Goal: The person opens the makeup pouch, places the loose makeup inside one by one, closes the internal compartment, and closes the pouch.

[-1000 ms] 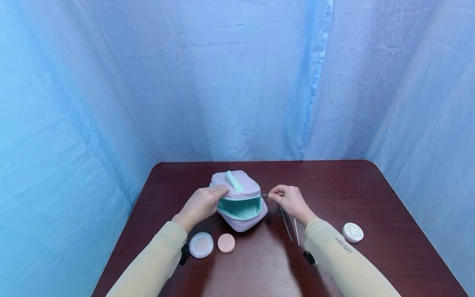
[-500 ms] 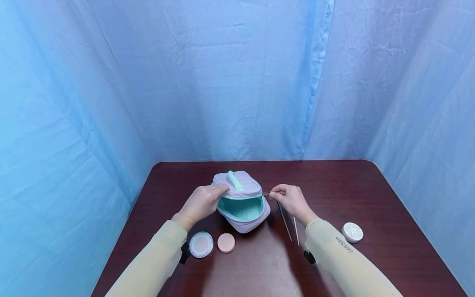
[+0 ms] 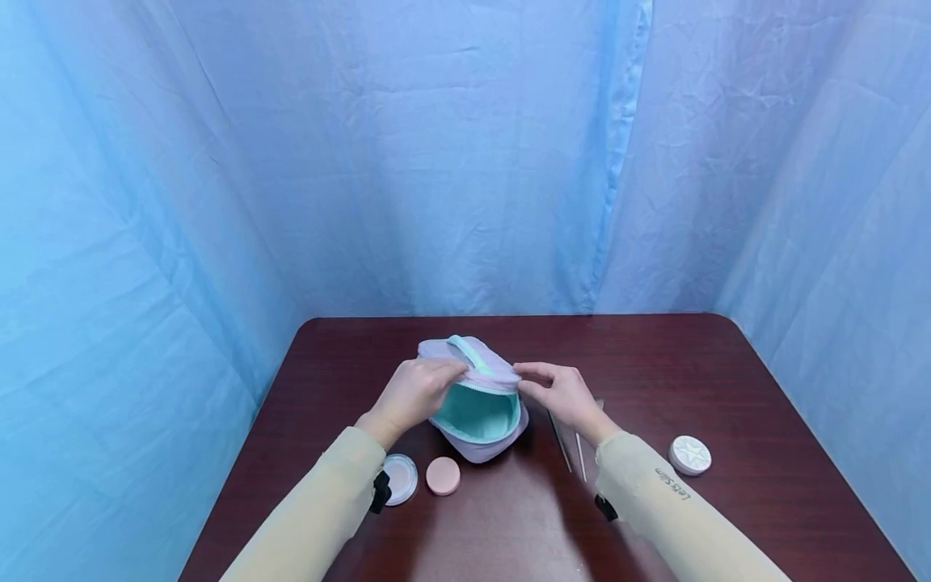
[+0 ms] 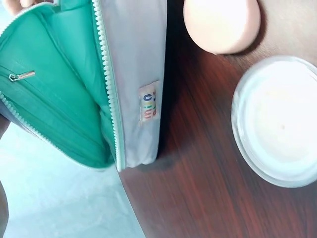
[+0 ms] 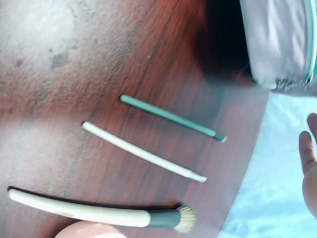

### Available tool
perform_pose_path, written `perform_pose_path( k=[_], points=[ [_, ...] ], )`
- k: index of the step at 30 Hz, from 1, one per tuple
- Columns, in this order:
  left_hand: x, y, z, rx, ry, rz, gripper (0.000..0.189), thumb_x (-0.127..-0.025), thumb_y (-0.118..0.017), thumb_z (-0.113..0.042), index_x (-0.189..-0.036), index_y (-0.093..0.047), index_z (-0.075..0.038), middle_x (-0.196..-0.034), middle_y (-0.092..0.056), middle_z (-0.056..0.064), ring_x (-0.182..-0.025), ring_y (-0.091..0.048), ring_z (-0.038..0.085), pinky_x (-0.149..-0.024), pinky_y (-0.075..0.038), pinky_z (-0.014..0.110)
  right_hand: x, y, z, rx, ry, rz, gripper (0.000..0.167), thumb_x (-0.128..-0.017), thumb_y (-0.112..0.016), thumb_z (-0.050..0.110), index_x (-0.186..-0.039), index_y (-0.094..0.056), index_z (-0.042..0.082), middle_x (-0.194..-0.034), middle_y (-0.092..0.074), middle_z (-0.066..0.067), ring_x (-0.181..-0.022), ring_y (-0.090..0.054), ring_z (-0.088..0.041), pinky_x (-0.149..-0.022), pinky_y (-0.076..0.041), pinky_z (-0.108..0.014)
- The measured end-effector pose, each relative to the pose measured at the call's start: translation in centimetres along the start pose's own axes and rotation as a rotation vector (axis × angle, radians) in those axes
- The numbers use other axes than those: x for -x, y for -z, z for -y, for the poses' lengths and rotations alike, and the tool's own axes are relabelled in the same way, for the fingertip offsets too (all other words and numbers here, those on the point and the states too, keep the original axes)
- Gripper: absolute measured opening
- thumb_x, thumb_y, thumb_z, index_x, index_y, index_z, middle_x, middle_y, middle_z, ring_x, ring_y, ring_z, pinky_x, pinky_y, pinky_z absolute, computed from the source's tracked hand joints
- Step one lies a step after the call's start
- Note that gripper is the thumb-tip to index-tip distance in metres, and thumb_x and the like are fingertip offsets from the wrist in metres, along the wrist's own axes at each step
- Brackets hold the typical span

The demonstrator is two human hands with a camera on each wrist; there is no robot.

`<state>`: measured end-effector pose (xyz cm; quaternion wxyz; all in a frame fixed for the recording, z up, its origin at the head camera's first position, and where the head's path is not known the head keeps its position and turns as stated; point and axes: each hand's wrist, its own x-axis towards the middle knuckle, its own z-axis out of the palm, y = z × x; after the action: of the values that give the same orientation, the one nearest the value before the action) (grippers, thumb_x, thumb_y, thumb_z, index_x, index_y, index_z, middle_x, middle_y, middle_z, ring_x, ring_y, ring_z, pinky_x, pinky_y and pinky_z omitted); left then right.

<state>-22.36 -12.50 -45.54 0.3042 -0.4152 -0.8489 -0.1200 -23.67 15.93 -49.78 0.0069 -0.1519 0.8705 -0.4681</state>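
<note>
A lilac cosmetic bag (image 3: 483, 449) with a mint lining stands unzipped on the table, its mouth facing me. My left hand (image 3: 418, 392) pinches the front edge of the lid (image 3: 436, 349) and keeps it raised, beside the mint handle (image 3: 469, 353). At the lid's right corner is my right hand (image 3: 563, 396), thumb and forefinger extended and parted, at or touching that corner. The left wrist view looks into the green lining (image 4: 54, 94), where a small inner zip pull (image 4: 22, 76) shows. In the right wrist view, the right fingers (image 5: 308, 153) appear apart from the bag.
A clear-rimmed round compact (image 3: 400, 481) and a pink round case (image 3: 443, 476) lie before the bag. Right of it are a green stick (image 5: 171, 116), a white stick (image 5: 143, 154) and a makeup brush (image 5: 99, 213). A star-patterned round case (image 3: 689, 455) sits farther right on the table (image 3: 764, 517).
My right hand has let go of the zip pull and moved slightly left to the lid's corner. The left hand has moved right along the lid, which is now tilted higher.
</note>
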Motion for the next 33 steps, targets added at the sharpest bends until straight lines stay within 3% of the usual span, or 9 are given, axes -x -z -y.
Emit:
perform_pose_path(
  k=[7, 15, 21, 28, 33],
  points=[
    [-0.9, -0.5, -0.6, -0.049, 0.0, -0.006, 0.016, -0.088, -0.08, -0.009, -0.102, -0.076, -0.015, -0.095, -0.078, -0.004, -0.081, -0.073, 0.008, -0.072, -0.06, 0.025, -0.1, -0.4, 1.3, -0.027, 0.083, 0.03, 0.037, -0.094, -0.077, 0.022, -0.129, -0.073, 0.014, -0.141, -0.063, -0.01, -0.138, -0.054, -0.025, -0.105, -0.049, -0.049],
    [-2.1, -1.1, -1.5, -0.082, -0.037, -0.014, 0.018, -0.088, -0.078, -0.007, -0.103, -0.078, -0.016, -0.095, -0.079, -0.005, -0.083, -0.074, 0.006, -0.071, -0.059, 0.024, -0.1, -0.9, 2.0, -0.053, 0.155, 0.043, 0.037, -0.094, -0.075, 0.02, -0.129, -0.072, 0.011, -0.14, -0.062, -0.017, -0.138, -0.052, -0.032, -0.101, -0.051, -0.05],
    [-2.7, -1.6, -2.0, -0.068, -0.058, -0.017, 0.022, -0.085, -0.08, -0.005, -0.104, -0.08, -0.015, -0.098, -0.079, -0.005, -0.085, -0.074, 0.006, -0.074, -0.059, 0.023, -0.1, -1.0, 2.0, -0.014, 0.175, 0.019, 0.032, -0.093, -0.076, 0.017, -0.125, -0.075, 0.012, -0.134, -0.068, -0.009, -0.139, -0.052, -0.027, -0.101, -0.052, -0.045],
    [-3.2, -1.9, -2.6, -0.062, -0.054, 0.0, 0.019, -0.088, -0.078, -0.004, -0.103, -0.079, -0.016, -0.096, -0.079, -0.006, -0.082, -0.073, 0.005, -0.072, -0.059, 0.021, 0.0, -1.1, 1.9, 0.021, 0.234, -0.055, 0.025, -0.091, -0.077, 0.011, -0.115, -0.078, 0.007, -0.123, -0.073, -0.009, -0.127, -0.062, -0.027, -0.095, -0.056, -0.04],
    [-3.3, -2.1, -2.5, -0.042, -0.054, -0.004, 0.018, -0.088, -0.079, -0.005, -0.103, -0.079, -0.015, -0.096, -0.079, -0.006, -0.082, -0.073, 0.005, -0.072, -0.058, 0.021, 0.2, -1.2, 1.8, 0.058, 0.217, -0.064, 0.021, -0.094, -0.075, 0.011, -0.115, -0.079, 0.01, -0.123, -0.074, -0.007, -0.114, -0.07, -0.021, -0.088, -0.059, -0.036]
  ],
)
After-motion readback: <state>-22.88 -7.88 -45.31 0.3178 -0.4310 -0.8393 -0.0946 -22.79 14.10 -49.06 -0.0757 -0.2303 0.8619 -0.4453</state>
